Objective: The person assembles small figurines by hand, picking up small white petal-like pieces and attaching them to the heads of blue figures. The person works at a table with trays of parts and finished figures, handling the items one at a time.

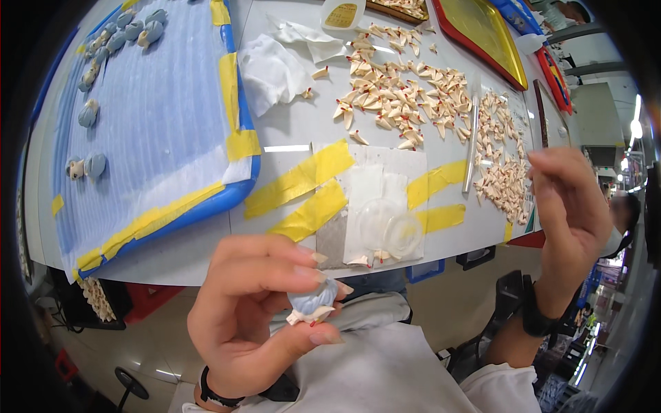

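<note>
Between the thumb and fingers of my left hand, a small blue and cream figurine is held up in front of the table's near edge. Its top is rounded and grooved, and a cream piece with a red tip shows at its underside. My right hand is raised at the right side, by a heap of small cream pieces. Its thumb and index fingertip come together there; anything between them is too small to make out. More cream, red-tipped pieces lie scattered across the table's far middle.
A blue-rimmed tray at left has a ribbed blue lining and several blue figurines. Clear plastic cups stand on a taped-down pad. A clear rod lies between the heaps. White tissue and a red-rimmed gold tray are farther back.
</note>
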Tool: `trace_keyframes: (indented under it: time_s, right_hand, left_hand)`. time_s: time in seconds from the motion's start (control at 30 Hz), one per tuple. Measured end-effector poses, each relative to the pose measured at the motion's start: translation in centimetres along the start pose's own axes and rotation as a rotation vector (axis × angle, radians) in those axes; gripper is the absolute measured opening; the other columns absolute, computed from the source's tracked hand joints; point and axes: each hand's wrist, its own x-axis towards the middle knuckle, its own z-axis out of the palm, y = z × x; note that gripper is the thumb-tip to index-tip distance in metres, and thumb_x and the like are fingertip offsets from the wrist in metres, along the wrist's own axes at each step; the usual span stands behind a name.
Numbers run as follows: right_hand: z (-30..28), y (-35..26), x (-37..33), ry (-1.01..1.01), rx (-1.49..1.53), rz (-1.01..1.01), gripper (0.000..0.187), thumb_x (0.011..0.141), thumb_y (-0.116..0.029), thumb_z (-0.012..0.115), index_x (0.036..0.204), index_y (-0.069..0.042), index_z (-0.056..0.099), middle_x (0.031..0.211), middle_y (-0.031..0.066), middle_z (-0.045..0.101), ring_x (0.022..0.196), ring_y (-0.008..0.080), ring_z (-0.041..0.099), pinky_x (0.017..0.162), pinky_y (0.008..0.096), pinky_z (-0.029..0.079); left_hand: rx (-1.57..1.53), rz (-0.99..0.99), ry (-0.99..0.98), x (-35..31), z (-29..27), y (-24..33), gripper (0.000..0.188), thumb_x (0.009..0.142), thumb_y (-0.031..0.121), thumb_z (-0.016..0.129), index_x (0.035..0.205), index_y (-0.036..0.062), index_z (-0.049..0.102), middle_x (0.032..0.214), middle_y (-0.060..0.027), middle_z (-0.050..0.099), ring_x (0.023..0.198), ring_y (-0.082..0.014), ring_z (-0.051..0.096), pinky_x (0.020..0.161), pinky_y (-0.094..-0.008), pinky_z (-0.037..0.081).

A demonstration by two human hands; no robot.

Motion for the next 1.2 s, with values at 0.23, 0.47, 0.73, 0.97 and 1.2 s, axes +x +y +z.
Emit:
trace_keyframes:
  time_s: [0.23, 0.47, 0.73, 0.97, 1.2]
  right_hand:
    - [2.6, -2.0, -1.7, -0.033, 0.376, 0.146, 0.017, 0.069, 0.013, 0.058, 0.081, 0.002, 0.054, 0.08, 0.0126, 0.057, 0.072, 0.016, 0.055, 0.065, 0.0247, 0.044]
    - [5.3, -2.4, -1.5, -0.068, 0.131, -0.119, 0.018, 0.061, 0.013, 0.063, 0.073, 0.001, 0.059, 0.076, 0.0097, 0.055, 0.067, 0.0164, 0.052, 0.057, 0.0242, 0.042]
    - [5.4, -2.8, -1.6, -0.046, -0.168, -0.306, 0.018, 0.053, 0.008, 0.066, 0.068, -0.001, 0.06, 0.07, 0.0074, 0.054, 0.063, 0.0201, 0.05, 0.055, 0.0269, 0.038]
    - [5.3, -3.4, -2.1, -0.051, -0.011, -0.224, 0.018, 0.061, 0.007, 0.066, 0.074, -0.002, 0.058, 0.075, 0.0097, 0.052, 0.066, 0.0168, 0.05, 0.058, 0.025, 0.04]
    - [5.0, -5.1, -3.8, -0.175, 0.433, 0.021, 0.013, 0.072, -0.003, 0.068, 0.079, -0.006, 0.057, 0.078, 0.0093, 0.049, 0.067, 0.0116, 0.048, 0.061, 0.0194, 0.039]
  left_hand:
    - [0.225, 0.112, -0.116, 0.3, 0.1, -0.5, 0.053, 0.065, 0.01, 0.078, 0.105, 0.0007, 0.044, 0.102, -0.0155, 0.047, 0.083, -0.0233, 0.058, 0.066, -0.0285, 0.051]
    - [0.19, 0.029, -0.117, -0.1, -0.1, 0.1, 0.044, 0.065, 0.007, 0.077, 0.098, 0.0029, 0.049, 0.101, -0.0154, 0.048, 0.087, -0.0259, 0.057, 0.071, -0.0313, 0.049]
    - [0.21, 0.307, -0.317, 1.1, -0.9, -1.0, 0.038, 0.066, 0.005, 0.075, 0.094, 0.0059, 0.05, 0.102, -0.0163, 0.045, 0.086, -0.0274, 0.058, 0.071, -0.032, 0.05]
    - [-0.05, -0.003, -0.079, 0.3, 1.6, -0.4, 0.039, 0.073, 0.015, 0.072, 0.1, 0.0024, 0.046, 0.103, -0.0179, 0.045, 0.078, -0.0276, 0.062, 0.062, -0.0288, 0.053]
    - [0.06, 0.075, -0.021, 0.2, 1.9, -0.9, 0.042, 0.075, 0.028, 0.071, 0.097, 0.0005, 0.049, 0.092, -0.0148, 0.052, 0.074, -0.0213, 0.059, 0.065, -0.0289, 0.05]
